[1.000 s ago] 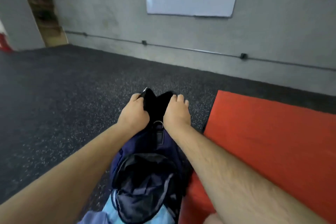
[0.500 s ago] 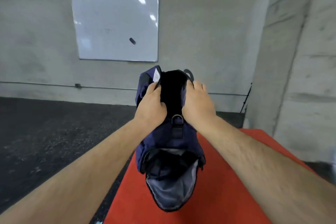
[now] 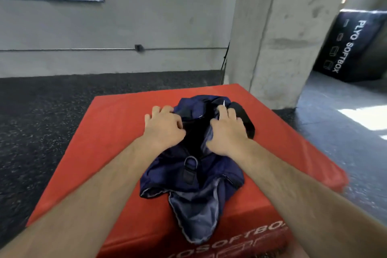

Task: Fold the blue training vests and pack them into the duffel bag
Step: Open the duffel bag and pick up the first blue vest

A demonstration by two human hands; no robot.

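The fingertips of the left hand (image 3: 163,129) and the right hand (image 3: 228,134) are buried in folds of the duffel bag (image 3: 167,176). Its mouth between them is too dark to see into, and the white lettering (image 3: 230,241) on the box front is cut off at 6 o'clock. There is one bag, one metal D-ring (image 3: 191,163) and two hands, at the bag's 11 and 1 o'clock, each grip closed on its cloth. Navy, limp and crumpled, with grey lining (image 3: 196,216) spilling out at 6 o'clock, the bag lies mid-top on the red soft box (image 3: 115,123).
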